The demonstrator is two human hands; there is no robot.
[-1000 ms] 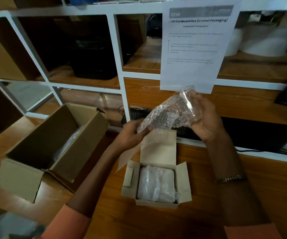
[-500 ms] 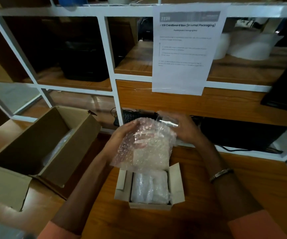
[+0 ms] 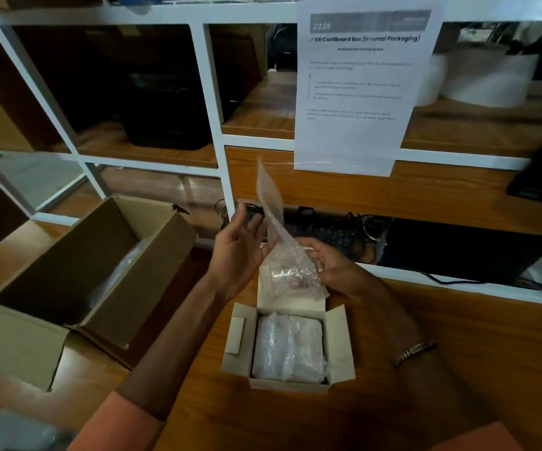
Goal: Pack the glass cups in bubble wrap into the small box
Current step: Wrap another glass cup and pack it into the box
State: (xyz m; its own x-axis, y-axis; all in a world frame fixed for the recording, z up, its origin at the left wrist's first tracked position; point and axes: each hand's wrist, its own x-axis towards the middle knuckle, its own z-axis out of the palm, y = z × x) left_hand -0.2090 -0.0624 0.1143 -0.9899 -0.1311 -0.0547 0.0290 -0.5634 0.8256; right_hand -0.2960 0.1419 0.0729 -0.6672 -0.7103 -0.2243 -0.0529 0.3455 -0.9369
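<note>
A small open cardboard box (image 3: 339,340) sits on the wooden table before me, with one bubble-wrapped bundle (image 3: 287,348) lying inside it. Just above the box's raised back flap I hold a glass cup in bubble wrap (image 3: 290,271). My right hand (image 3: 331,266) grips the bundle from the right. My left hand (image 3: 242,245) is at its left side, fingers spread, thumb against the wrap. A loose tail of wrap stands up above the bundle.
A larger open cardboard box (image 3: 77,288) lies to the left with clear wrap inside. A white-framed shelf (image 3: 212,109) with wooden boards rises behind, a printed sheet (image 3: 357,86) taped to it. Cables and a dark keyboard sit on the low shelf.
The wrapped cup has turned in my hands: its wide sheet now stands as a narrow upright tail. My left hand has opened its fingers. The bundle stays over the small box.
</note>
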